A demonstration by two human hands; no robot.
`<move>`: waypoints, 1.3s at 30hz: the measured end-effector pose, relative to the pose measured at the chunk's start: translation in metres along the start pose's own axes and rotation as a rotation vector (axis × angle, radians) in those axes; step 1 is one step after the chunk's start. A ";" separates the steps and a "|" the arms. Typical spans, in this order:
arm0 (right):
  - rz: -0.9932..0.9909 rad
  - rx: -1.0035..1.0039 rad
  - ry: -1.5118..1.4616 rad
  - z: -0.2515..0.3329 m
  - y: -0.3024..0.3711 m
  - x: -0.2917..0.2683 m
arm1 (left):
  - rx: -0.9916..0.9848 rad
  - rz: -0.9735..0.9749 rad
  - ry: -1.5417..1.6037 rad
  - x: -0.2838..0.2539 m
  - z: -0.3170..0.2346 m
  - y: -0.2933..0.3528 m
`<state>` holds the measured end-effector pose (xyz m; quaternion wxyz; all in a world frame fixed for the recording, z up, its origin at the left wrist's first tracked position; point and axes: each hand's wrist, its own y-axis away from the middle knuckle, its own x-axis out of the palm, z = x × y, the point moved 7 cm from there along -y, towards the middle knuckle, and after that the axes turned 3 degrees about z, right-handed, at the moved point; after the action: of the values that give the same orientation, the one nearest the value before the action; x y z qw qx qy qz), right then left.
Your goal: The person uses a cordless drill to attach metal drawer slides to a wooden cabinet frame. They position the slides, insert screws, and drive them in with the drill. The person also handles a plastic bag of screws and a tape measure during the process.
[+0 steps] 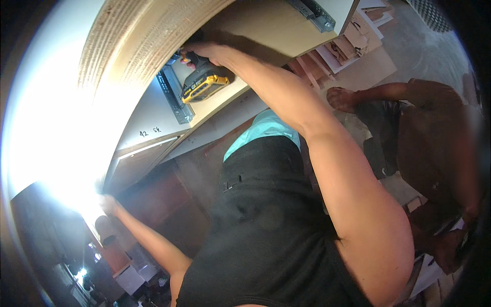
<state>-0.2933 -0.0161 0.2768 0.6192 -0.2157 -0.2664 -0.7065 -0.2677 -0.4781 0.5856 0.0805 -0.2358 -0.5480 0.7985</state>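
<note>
A cordless drill with a black and yellow battery [204,88] is in the grip of my right hand [202,51], inside a cabinet. My fingers wrap round its handle, and the drill's front end is mostly hidden behind the plywood edge. Just beside the battery, a metal drawer slide [175,97] lies along the pale cabinet panel [148,120]. My left hand [108,203] is stretched out to the left, by the lower corner of the cabinet. Strong glare washes out its fingers, so what it touches is unclear.
A thick plywood edge [123,41] arches close overhead. Another drawer slide [313,16] sits on the upper panel. At right, a person in a dark brown shirt [434,138] is low down near me. Wood offcuts [342,51] lie on the floor [424,56] behind.
</note>
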 end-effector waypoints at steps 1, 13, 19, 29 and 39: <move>0.020 -0.019 0.000 -0.002 -0.009 -0.005 | -0.003 0.003 0.005 0.004 0.000 0.000; 0.005 -0.028 -0.044 -0.006 -0.022 -0.003 | -0.085 0.068 -0.120 0.001 0.042 0.026; 0.016 -0.058 -0.062 -0.006 -0.028 -0.006 | -0.085 -0.003 0.006 0.002 0.031 0.020; 0.068 0.056 0.023 -0.009 -0.016 0.002 | -0.052 -0.037 0.021 0.001 0.025 0.013; -0.009 0.020 0.053 0.008 -0.003 0.006 | -0.038 -0.060 0.012 -0.005 0.022 0.005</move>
<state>-0.2971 -0.0151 0.2860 0.6248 -0.1898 -0.2579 -0.7121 -0.2725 -0.5002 0.5889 0.1033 -0.2258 -0.5691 0.7839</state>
